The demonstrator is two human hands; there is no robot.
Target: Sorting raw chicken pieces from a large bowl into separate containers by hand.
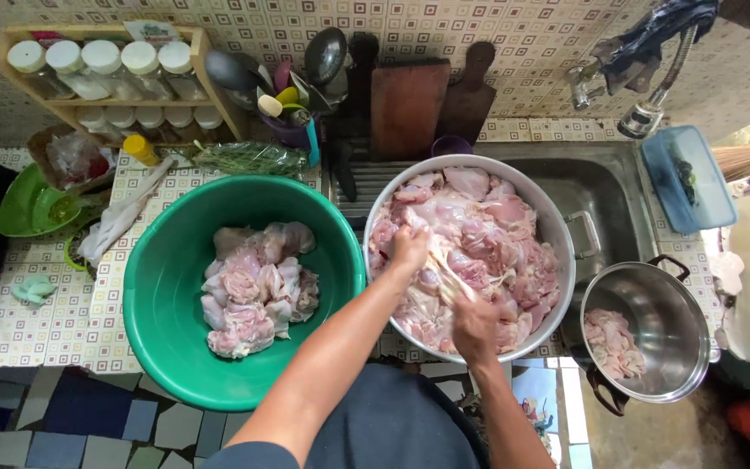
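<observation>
A strip of chicken skin (449,280), likely soft and slippery, is being gripped and stretched between left hand (411,247) and right hand (476,327) over the metal basin (557,227).

A wooden spice rack (201,65) with jars is seen on the tiled worktop (28,334), a cutting board (408,104) beside it.

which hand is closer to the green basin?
Left. The left hand is in the big metal bowl near its left rim, right beside the green basin. The right hand is lower and further right in that bowl, pulling skin off chicken.
</observation>
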